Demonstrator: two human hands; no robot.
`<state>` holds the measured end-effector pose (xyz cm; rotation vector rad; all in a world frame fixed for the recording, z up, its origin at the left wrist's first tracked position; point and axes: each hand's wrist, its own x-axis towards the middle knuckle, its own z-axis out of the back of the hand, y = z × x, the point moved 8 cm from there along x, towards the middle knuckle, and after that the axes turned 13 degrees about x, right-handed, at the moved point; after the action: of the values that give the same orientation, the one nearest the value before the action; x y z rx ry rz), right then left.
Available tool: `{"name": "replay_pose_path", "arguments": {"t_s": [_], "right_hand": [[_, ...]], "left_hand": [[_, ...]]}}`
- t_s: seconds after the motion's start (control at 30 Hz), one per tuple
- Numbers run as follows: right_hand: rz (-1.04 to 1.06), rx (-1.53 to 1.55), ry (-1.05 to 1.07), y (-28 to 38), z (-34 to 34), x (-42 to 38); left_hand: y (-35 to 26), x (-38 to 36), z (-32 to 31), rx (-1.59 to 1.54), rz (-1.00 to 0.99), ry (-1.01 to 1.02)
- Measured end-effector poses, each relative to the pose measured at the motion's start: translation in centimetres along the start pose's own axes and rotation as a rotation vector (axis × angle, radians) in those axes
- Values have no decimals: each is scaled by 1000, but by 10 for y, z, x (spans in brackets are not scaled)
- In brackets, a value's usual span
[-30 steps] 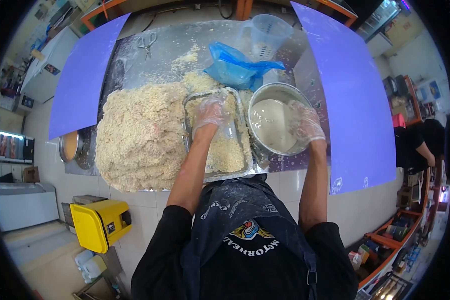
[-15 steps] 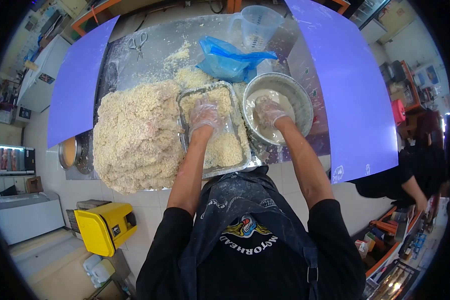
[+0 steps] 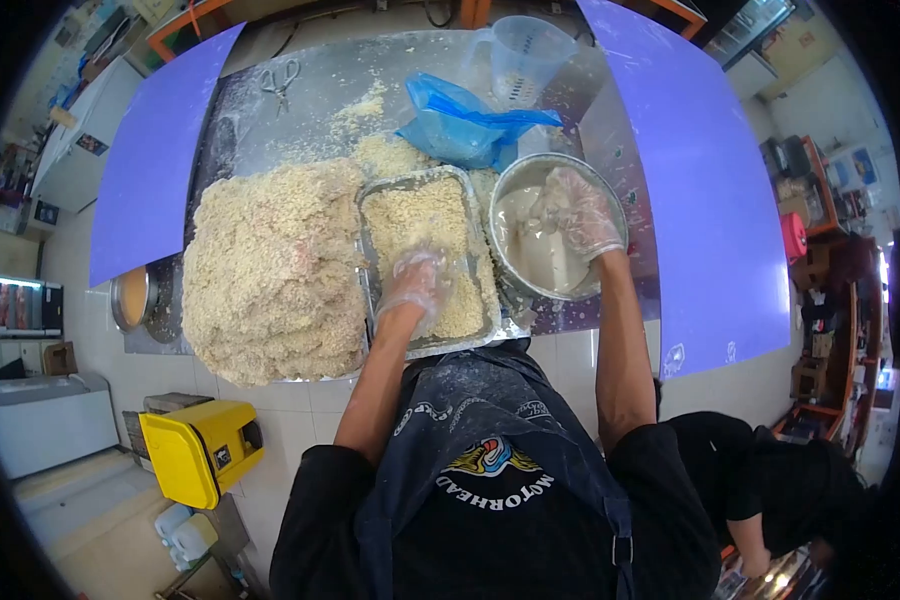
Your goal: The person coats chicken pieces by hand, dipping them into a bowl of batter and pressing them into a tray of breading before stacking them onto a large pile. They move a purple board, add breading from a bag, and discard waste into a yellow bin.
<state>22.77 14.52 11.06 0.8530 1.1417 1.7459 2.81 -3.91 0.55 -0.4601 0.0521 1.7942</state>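
Note:
My left hand (image 3: 415, 282), in a clear plastic glove, rests among the pale crumbs (image 3: 416, 215) of a metal tray (image 3: 492, 320). Its fingers lie loosely apart, the tips partly covered by crumbs. Inside the metal bowl (image 3: 618, 210), my gloved right hand (image 3: 582, 213) is at the right side, above thin greyish batter (image 3: 550, 258). The right fingers are curled round a wet, batter-coated lump whose kind I cannot make out. A large heap of crumb-coated pieces (image 3: 275, 275) stands left of the tray, touching its edge.
Behind the tray lie a blue plastic bag (image 3: 460, 130), a measuring jug (image 3: 530, 60) and scissors (image 3: 280, 85). Purple panels (image 3: 695, 190) flank the metal table (image 3: 320, 120). A yellow bin (image 3: 195, 450) stands on the floor. Another person (image 3: 760, 470) bends at the right.
My left hand has drawn back toward me through the crumbs. My right hand has moved from the bowl's left side to its right, up out of the batter. The other person has come nearer.

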Motion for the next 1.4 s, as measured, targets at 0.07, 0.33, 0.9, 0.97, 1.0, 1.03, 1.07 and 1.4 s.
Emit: {"name": "replay_pose_path", "arguments": {"t_s": [0.07, 0.33, 0.9, 0.97, 1.0, 1.03, 1.07, 1.4], "right_hand": [[-134, 433, 76, 14, 8, -3], [-48, 773, 159, 128, 25, -12], [143, -64, 289, 68, -22, 4], [-44, 290, 392, 103, -41, 6], [-104, 399, 437, 119, -50, 7], [-83, 378, 481, 132, -58, 13], [-61, 356, 528, 142, -68, 17], [759, -424, 705, 76, -148, -74]], "left_hand": [[-18, -19, -1, 60, -56, 25], [-45, -59, -2, -26, -220, 62], [-10, -103, 16, -176, 9, 178], [-9, -108, 16, -181, 5, 177], [-7, -109, 16, -179, -4, 157], [-5, -111, 16, -176, -10, 136], [-3, -112, 20, -184, 1, 118], [19, -111, 16, -225, 221, 9]]}}
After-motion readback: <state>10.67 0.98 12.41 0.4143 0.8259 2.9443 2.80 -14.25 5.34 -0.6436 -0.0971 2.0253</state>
